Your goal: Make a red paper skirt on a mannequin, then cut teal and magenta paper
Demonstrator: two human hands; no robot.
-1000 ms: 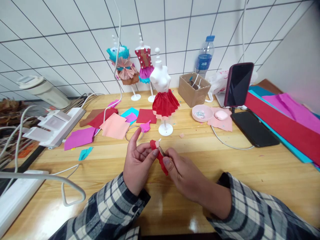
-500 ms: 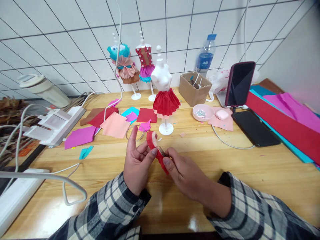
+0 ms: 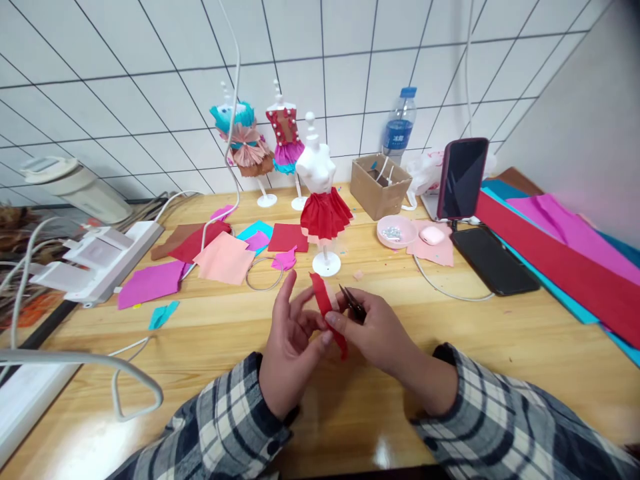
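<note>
A narrow strip of red paper with a pale pink edge (image 3: 323, 293) hangs between my two hands above the wooden table. My right hand (image 3: 377, 333) pinches the strip between thumb and finger and also holds dark pointed tweezers (image 3: 353, 305), tips toward the upper left. My left hand (image 3: 295, 347) touches the strip from the left with thumb and curled fingers, its index finger raised. Behind them a white mannequin (image 3: 316, 167) stands upright in a red pleated skirt (image 3: 326, 215) with a pink hem.
Two dressed mannequins (image 3: 285, 133) (image 3: 245, 147) stand at the back. Paper pieces (image 3: 225, 258) and a wire ring (image 3: 249, 280) lie left; a pink bowl (image 3: 397, 243), cardboard box (image 3: 377, 193), bottle (image 3: 399, 127), phones (image 3: 495, 260) and long paper sheets (image 3: 560, 267) are right. White cables (image 3: 150, 373) cross the left side.
The tweezers have swung away from the strip and now point up beside it. My right thumb and finger have moved onto the strip, which is straighter. The view has shifted slightly.
</note>
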